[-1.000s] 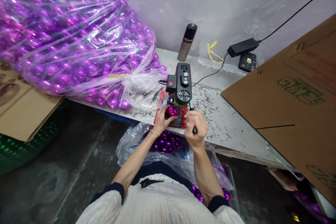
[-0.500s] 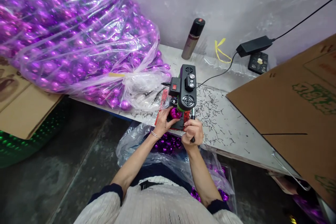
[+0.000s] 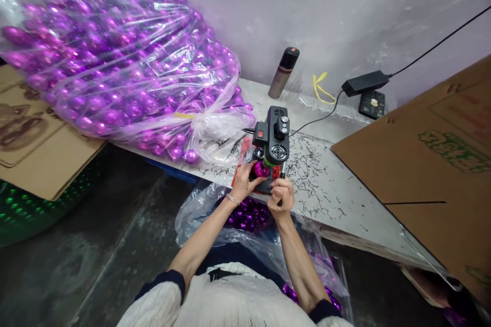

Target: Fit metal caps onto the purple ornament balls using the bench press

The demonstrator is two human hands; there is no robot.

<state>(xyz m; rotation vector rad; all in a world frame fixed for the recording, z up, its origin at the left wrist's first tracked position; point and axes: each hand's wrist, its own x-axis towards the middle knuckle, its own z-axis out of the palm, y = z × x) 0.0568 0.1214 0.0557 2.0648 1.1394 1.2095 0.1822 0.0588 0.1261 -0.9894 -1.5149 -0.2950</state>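
Note:
A small black bench press machine (image 3: 276, 135) with round vents and a red switch stands on the table. Under its head, my left hand (image 3: 245, 181) grips a shiny purple ball ornament (image 3: 260, 169) between thumb and fingers. My right hand (image 3: 281, 196) is wrapped round the lever handle (image 3: 283, 172) on the machine's right side. The machine's base rests on a red piece (image 3: 235, 176). In front of me, below the table edge, an open plastic bag (image 3: 187, 214) holds more purple ornaments (image 3: 249, 213).
A big tied clear bag of purple ornaments (image 3: 126, 66) fills the left. Behind stand a spray can (image 3: 283, 72), a yellow tie (image 3: 321, 89) and a black power adapter (image 3: 366, 83). Black bits litter the table (image 3: 345, 184). A cardboard box (image 3: 422, 163) rises at right.
The view has shifted, so everything sits slightly lower in the picture. Both hands keep their hold, the left on the ornament and the right on the lever handle.

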